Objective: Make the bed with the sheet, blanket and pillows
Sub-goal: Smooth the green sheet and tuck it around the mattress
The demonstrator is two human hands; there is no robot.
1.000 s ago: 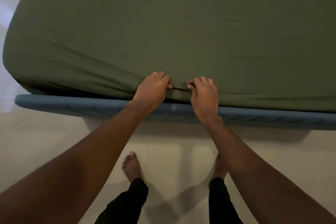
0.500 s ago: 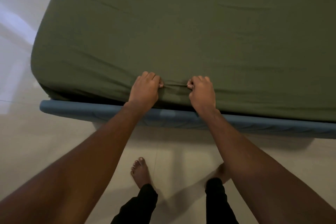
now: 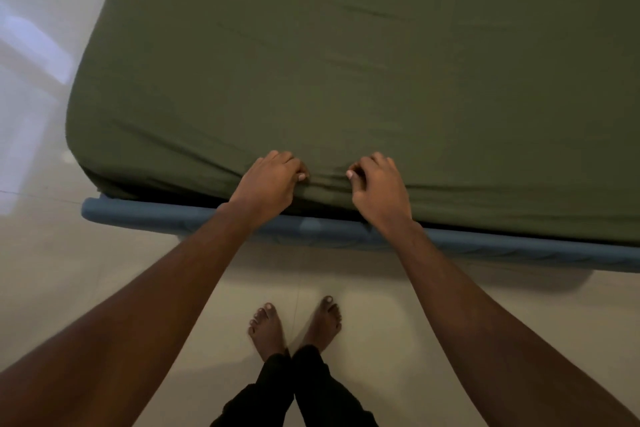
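Note:
An olive-green sheet [image 3: 363, 55] covers the mattress and wraps over its near edge and left corner. My left hand [image 3: 268, 182] and my right hand [image 3: 379, 189] rest side by side on that near edge, a short gap between them. Each hand pinches sheet fabric with curled fingers, and a small fold bunches between them. The sheet's top is mostly smooth with a few faint creases. No blanket or pillow is in view.
A blue padded bed frame rail [image 3: 166, 217] runs under the mattress edge, just below my wrists. My bare feet [image 3: 294, 326] stand close together on the pale tiled floor [image 3: 69, 270]. Bright light falls on the floor left of the bed.
Both hands have slid a little apart along the sheet's edge. My view has shifted left, so the bed corner sits further right. My feet have come together.

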